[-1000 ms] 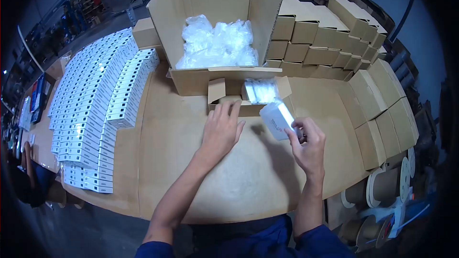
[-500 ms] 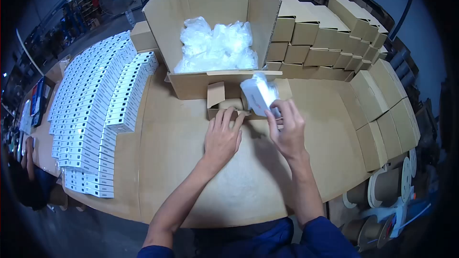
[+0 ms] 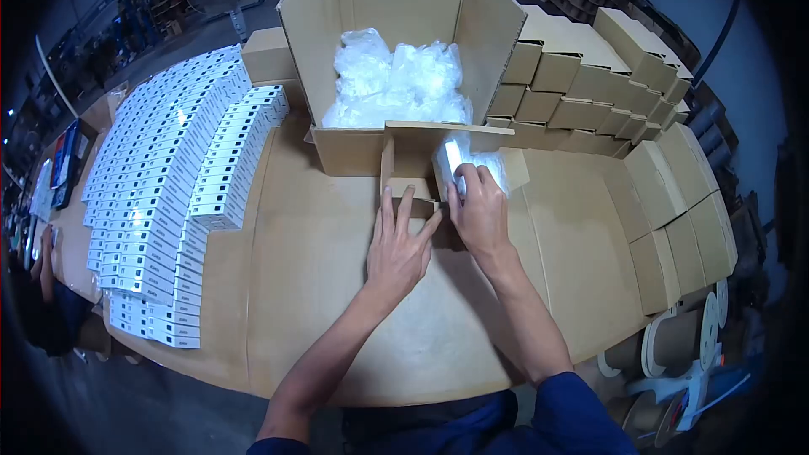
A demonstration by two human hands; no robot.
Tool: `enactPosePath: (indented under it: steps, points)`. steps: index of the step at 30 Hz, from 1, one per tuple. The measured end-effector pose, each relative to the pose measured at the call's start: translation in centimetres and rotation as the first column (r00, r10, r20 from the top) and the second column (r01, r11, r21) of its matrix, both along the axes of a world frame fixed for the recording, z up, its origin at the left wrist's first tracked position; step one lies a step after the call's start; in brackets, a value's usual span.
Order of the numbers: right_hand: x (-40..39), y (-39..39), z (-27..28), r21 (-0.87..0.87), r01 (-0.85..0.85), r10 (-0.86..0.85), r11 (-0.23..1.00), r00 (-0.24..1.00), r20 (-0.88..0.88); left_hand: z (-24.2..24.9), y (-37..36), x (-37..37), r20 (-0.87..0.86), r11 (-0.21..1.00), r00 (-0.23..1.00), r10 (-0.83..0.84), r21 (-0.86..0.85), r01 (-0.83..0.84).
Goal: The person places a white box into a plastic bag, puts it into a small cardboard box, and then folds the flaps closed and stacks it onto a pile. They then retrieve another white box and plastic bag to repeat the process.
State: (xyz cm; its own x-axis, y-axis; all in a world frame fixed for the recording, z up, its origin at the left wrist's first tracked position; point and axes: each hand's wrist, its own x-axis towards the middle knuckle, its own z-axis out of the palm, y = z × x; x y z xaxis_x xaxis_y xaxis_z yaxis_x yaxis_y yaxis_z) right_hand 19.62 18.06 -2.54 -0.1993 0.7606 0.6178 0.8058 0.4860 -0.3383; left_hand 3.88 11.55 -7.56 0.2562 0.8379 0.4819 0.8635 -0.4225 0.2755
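A small open cardboard box (image 3: 415, 208) stands in front of me at the middle of the table. My left hand (image 3: 398, 251) rests against its near side, fingers spread and stretched over the front edge. Pinched between the fingers of my right hand (image 3: 482, 215) is a white packet in clear plastic wrap (image 3: 453, 154). It is at the right part of the small box, tilted, and my fingers cover its lower end. Directly behind stands a large open carton (image 3: 354, 152), with a pile of clear plastic bags (image 3: 400, 88) inside.
Rows of white labelled boxes (image 3: 160, 177) fill the left side of the table. Closed brown boxes (image 3: 581, 84) are stacked at the back right, with more brown boxes (image 3: 683, 202) along the right edge. Cable spools (image 3: 674, 337) stand below right. Another person's hand (image 3: 44, 253) shows far left.
My right hand has brought the wrapped packet left and down to the small box. My left hand's fingers have spread along the box's front edge. The view has shifted slightly.
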Motion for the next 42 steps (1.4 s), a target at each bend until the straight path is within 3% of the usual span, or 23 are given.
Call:
enactPosePath:
  steps: [3, 11, 23, 27, 30, 31, 34, 37, 40, 41, 42]
  points:
    - [-0.7, 0.9, -0.8, -0.094, 0.1, -0.101, 0.991, 0.995, -0.011, -0.2, 0.0, 0.1, 0.01, 1.0, 1.0, 0.012, -0.019, -0.012]
    - [-2.1, 1.9, -1.5, -0.196, 0.29, -0.235, 0.937, 0.936, 0.262, -0.6, 0.0, 0.1, 0.016, 0.991, 0.999, 0.032, -0.132, -0.029]
    - [-0.6, 1.9, -2.0, -0.191, 0.137, -0.082, 0.972, 0.959, 0.272, -0.6, -0.4, -0.7, -0.037, 0.997, 0.999, -0.015, -0.073, 0.013]
    - [-1.0, 1.7, -0.6, -0.324, 0.188, -0.089, 0.927, 0.951, 0.296, 0.7, -2.0, -2.2, 0.008, 0.997, 0.998, -0.069, -0.03, 0.069]
    - [-0.4, 1.2, -0.1, -0.329, 0.135, -0.059, 0.935, 0.971, 0.231, 2.1, -3.6, -5.1, 0.053, 0.996, 0.995, -0.083, -0.034, 0.085]
    - [-0.7, 0.7, 0.9, -0.388, 0.197, -0.11, 0.9, 0.966, 0.235, 2.7, -4.4, -6.5, 0.062, 0.997, 0.996, -0.068, -0.043, 0.071]
    - [-2.1, -0.2, 2.2, -0.145, 0.215, -0.208, 0.966, 0.976, 0.057, 3.3, -6.2, -11.6, 0.08, 0.997, 0.995, 0.053, -0.052, -0.049]
    - [-6.2, -1.7, 4.8, -0.005, 0.004, -0.005, 1.0, 0.998, -0.066, 3.7, -7.7, -17.5, 0.089, 0.97, 0.966, 0.242, -0.033, -0.24]
    - [-12.0, -2.7, 5.3, -0.126, -0.333, 0.301, 0.934, 0.928, -0.219, 2.6, -8.2, -22.7, 0.166, 0.907, 0.895, 0.414, 0.01, -0.422]
    - [-14.1, -2.4, 4.3, -0.044, -0.476, 0.462, 0.878, 0.869, -0.181, 2.6, -8.3, -24.1, 0.133, 0.887, 0.881, 0.454, 0.023, -0.46]
    - [-16.3, -2.4, 3.7, -0.166, -0.534, 0.504, 0.829, 0.842, -0.194, 2.3, -8.2, -25.2, 0.134, 0.877, 0.871, 0.472, 0.024, -0.48]
